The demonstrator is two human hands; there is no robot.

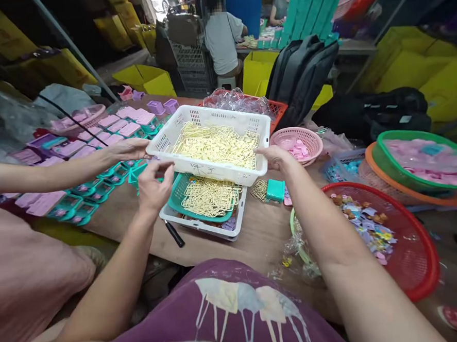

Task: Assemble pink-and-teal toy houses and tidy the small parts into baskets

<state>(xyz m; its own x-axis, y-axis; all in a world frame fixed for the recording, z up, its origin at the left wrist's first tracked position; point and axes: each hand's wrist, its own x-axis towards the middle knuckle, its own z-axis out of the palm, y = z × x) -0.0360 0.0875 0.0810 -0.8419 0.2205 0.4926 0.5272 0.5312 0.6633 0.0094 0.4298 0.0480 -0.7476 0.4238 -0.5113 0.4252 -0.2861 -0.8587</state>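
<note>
A white plastic basket (228,172) full of pale yellow plastic frames (215,143) is held up, tilted, above the table. My right hand (276,159) grips its right end, thumb over the rim. Near its front left corner is my left hand (155,187), its fingers loosely curled with a gap to the thumb; nothing shows in it. A co-worker's hand (130,148) holds the basket's left end. Beneath, a teal basket (174,197) of similar yellow pieces sits in a white tray (201,226), partly hidden by the raised basket.
Pink and teal toy cases (79,195) cover the table's left side. A black marker (174,233) lies at the front edge. At right are a red basket (418,231) of small parts, a green basket (382,146) and a pink basket (315,142). Black backpacks (303,73) stand behind.
</note>
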